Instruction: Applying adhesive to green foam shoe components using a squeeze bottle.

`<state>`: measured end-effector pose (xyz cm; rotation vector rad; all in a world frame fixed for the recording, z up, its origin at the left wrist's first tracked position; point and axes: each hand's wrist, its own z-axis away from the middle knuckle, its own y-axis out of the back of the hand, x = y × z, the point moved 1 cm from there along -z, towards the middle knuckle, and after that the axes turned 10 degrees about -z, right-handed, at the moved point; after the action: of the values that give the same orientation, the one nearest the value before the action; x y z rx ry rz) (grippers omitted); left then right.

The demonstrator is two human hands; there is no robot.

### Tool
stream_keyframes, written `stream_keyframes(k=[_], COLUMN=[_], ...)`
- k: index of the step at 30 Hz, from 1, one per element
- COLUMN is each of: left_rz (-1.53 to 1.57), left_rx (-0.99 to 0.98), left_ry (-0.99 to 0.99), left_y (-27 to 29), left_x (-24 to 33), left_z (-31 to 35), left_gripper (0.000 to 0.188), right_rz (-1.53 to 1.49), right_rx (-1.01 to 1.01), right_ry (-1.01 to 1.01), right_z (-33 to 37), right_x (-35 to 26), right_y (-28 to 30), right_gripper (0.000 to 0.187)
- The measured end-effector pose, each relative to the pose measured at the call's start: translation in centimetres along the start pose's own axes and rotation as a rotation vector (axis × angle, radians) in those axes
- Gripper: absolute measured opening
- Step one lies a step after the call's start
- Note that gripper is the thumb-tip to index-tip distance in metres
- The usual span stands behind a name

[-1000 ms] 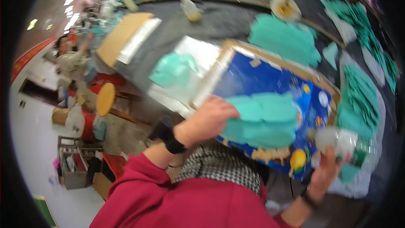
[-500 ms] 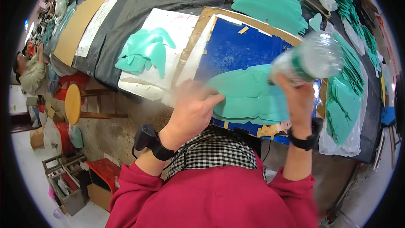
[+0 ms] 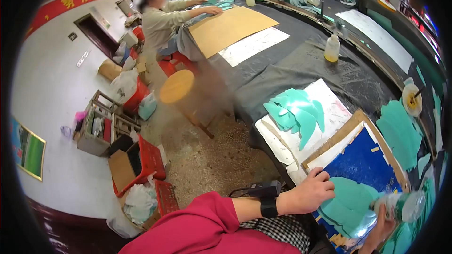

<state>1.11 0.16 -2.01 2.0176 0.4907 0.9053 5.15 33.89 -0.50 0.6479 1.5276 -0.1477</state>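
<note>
My right hand (image 3: 383, 228) grips a clear plastic bottle (image 3: 410, 207) with a green label, tilted sideways over green cut pieces. Those thin green pieces (image 3: 351, 202) lie overlapping on a blue board (image 3: 360, 160), and a bright shine shows near their lower edge. At their left edge my left hand (image 3: 310, 193) rests with curled fingers; what they hold, if anything, is hidden. Beyond it, a loose heap of glossy green pieces (image 3: 296, 113) sits on a white board (image 3: 329, 96).
A stack of green pieces (image 3: 400, 134) lies at the right beside a round tub (image 3: 412, 99). A squeeze bottle with yellow liquid (image 3: 332, 48) stands on the black-covered table. To the left are a wooden stool (image 3: 177, 87), red crates (image 3: 150, 164) and a seated co-worker (image 3: 160, 23) at brown cardboard (image 3: 233, 28).
The view has swung left, bringing the co-worker and crates further in. My right hand still holds the bottle; my left hand stays by the green pieces' edge, its fingers more curled.
</note>
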Motion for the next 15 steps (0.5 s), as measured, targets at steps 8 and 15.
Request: stream_keyframes(k=[8,15], left_rz=[0.126,0.352], left_rx=[0.136,0.584], left_ry=[0.021,0.417], left_y=[2.0,15.3], left_x=[-1.7,-10.0], left_z=[-0.8,-3.0], left_gripper=[0.040,0.029], right_rz=[-0.009,-0.029], right_rx=[0.025,-0.171], right_ry=[-0.067,0.129], right_z=[4.4,1.9], right_x=[-2.1,-7.1], right_y=[-2.8,-10.5], right_gripper=[0.044,0.037])
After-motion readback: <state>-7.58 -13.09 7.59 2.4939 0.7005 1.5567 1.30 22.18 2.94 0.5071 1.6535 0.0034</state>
